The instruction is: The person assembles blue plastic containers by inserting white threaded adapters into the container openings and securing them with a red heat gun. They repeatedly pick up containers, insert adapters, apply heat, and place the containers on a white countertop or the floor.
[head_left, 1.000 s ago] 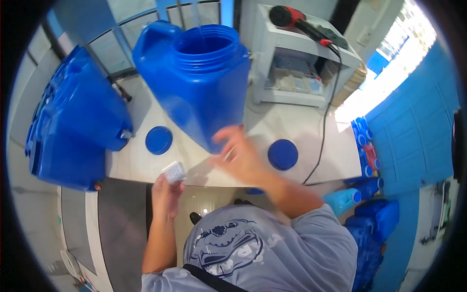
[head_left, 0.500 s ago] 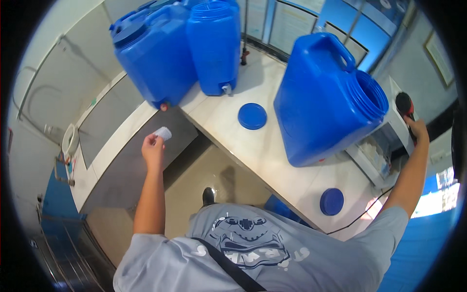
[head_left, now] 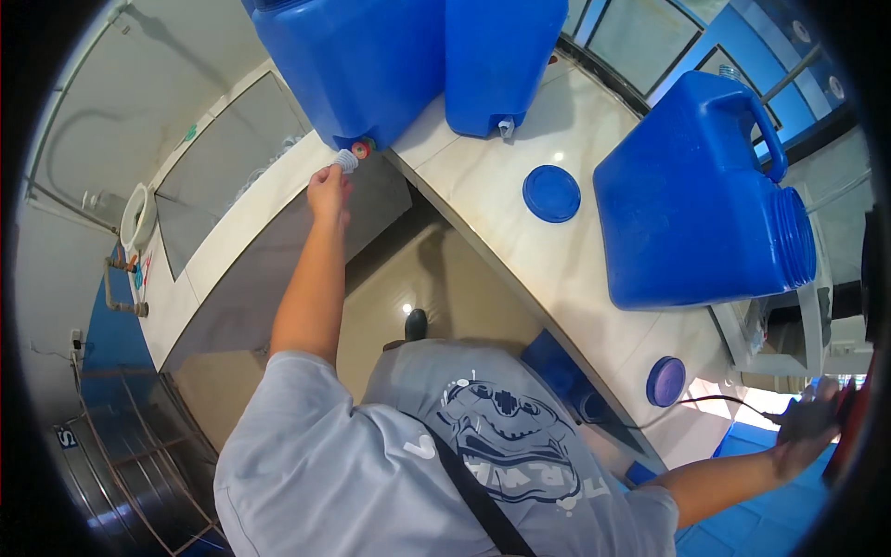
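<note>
My left hand (head_left: pixel 328 193) pinches a small whitish ribbed plastic piece (head_left: pixel 345 161) and brings it up against or right beside the red tap fitting (head_left: pixel 362 148) low on a large blue jerrycan (head_left: pixel 362 74). Whether the two touch, I cannot tell. At the far right, my right hand (head_left: pixel 804 444) is smeared by motion around a corded red-and-black hand tool (head_left: pixel 843 432); its black cord (head_left: pixel 724 399) trails back to the counter. The tool's exact kind is too blurred to make out.
A second blue jerrycan (head_left: pixel 501 65) with a white tap stands on the white counter (head_left: pixel 520 251). Another lidless blue one (head_left: pixel 696 204) lies tipped at the right. Two round blue lids, a flat one (head_left: pixel 551 194) and a darker one (head_left: pixel 665 382), rest nearby.
My left hand has moved up and right with the ribbed piece to the red tap. My right hand has swung down and toward me with the corded tool. The view has shifted left.
</note>
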Demonstrator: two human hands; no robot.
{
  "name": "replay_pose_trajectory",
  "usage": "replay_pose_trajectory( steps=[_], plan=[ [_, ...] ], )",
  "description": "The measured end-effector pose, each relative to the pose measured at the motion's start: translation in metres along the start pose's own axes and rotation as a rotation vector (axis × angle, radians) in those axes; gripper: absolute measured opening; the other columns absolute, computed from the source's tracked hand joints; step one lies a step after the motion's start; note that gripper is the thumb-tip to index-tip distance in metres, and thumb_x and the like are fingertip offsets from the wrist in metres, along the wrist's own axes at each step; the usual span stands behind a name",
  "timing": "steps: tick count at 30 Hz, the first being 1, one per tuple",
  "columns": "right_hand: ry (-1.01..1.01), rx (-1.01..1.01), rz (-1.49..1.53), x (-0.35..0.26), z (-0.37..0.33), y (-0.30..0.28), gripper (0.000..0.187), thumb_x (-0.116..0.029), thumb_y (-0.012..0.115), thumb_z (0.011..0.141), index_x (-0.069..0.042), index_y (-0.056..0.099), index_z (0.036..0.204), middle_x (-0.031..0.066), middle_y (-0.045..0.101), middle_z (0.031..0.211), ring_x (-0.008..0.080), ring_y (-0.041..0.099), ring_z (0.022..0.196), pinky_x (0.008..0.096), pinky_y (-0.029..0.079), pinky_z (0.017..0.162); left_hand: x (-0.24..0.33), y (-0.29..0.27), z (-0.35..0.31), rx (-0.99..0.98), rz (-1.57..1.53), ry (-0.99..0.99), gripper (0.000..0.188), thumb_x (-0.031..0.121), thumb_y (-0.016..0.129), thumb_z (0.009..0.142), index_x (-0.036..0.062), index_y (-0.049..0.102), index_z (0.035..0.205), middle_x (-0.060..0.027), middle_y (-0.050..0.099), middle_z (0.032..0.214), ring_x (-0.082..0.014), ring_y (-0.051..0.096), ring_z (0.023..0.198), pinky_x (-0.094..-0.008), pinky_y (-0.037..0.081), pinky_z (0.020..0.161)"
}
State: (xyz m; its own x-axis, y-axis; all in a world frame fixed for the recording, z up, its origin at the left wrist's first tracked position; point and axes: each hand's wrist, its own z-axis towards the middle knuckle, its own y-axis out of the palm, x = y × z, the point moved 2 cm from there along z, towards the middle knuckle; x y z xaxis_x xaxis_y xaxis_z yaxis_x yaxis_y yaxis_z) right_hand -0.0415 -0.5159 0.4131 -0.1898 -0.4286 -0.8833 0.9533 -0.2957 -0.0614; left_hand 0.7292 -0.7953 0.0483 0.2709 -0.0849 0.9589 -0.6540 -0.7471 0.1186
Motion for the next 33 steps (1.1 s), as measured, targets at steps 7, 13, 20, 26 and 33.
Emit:
replay_pose_trajectory(
  steps=[7,13,20,26,33],
  plan=[
    [-0.062,-0.452,0.255,0.03,-0.069,0.214,0.092,-0.045,0.09,0.069,-0.008,0.041,0.138,0.0114,0.06,0.111,0.026,0.057,0.11,0.0416,0.047,0.097,-0.017,0.011,0.025,-0.148,-0.073,-0.099,0.033,0.026,0.073,0.09,0.0061,0.06,0.114,-0.0074,0.065,0.102,-0.017,0.064,0.084,-0.0316,0.056,0.076],
    [0.262,-0.545,-0.311,0.091,-0.066,0.354,0.033,-0.013,0.079,0.082,-0.009,0.068,0.112,0.003,0.07,0.104,0.0193,0.068,0.097,0.0388,0.054,0.085,-0.039,0.026,0.026,-0.102,0.53,0.717,0.05,0.013,0.071,0.087,-0.0028,0.046,0.128,-0.0172,0.065,0.112,-0.0274,0.066,0.101,-0.0408,0.051,0.091],
    [0.637,-0.471,0.116,0.187,-0.084,0.464,0.019,-0.016,0.075,0.084,-0.005,0.067,0.097,0.001,0.064,0.087,0.0094,0.058,0.074,0.0272,0.048,0.065,-0.042,0.028,0.016,-0.207,0.339,0.806,0.066,0.004,0.07,0.087,-0.004,0.034,0.142,-0.0222,0.06,0.126,-0.0308,0.064,0.116,-0.0394,0.047,0.102],
    [0.783,-0.593,0.22,0.217,-0.096,0.548,0.026,-0.014,0.072,0.086,-0.002,0.066,0.108,0.0031,0.066,0.09,0.0099,0.059,0.072,0.0284,0.049,0.064,-0.024,0.023,0.012,-0.304,0.384,0.628,0.065,0.002,0.071,0.085,-0.0019,0.037,0.141,-0.0204,0.058,0.13,-0.0268,0.063,0.119,-0.0365,0.049,0.099],
    [0.935,-0.554,0.27,0.226,-0.089,0.541,0.044,-0.014,0.069,0.086,-0.001,0.059,0.126,0.0095,0.067,0.098,0.0118,0.061,0.075,0.0285,0.053,0.066,-0.035,0.018,0.029,-0.411,0.252,0.565,0.061,-0.004,0.063,0.083,-0.0024,0.034,0.136,-0.0215,0.056,0.131,-0.0268,0.062,0.12,-0.0356,0.047,0.103]
  ],
)
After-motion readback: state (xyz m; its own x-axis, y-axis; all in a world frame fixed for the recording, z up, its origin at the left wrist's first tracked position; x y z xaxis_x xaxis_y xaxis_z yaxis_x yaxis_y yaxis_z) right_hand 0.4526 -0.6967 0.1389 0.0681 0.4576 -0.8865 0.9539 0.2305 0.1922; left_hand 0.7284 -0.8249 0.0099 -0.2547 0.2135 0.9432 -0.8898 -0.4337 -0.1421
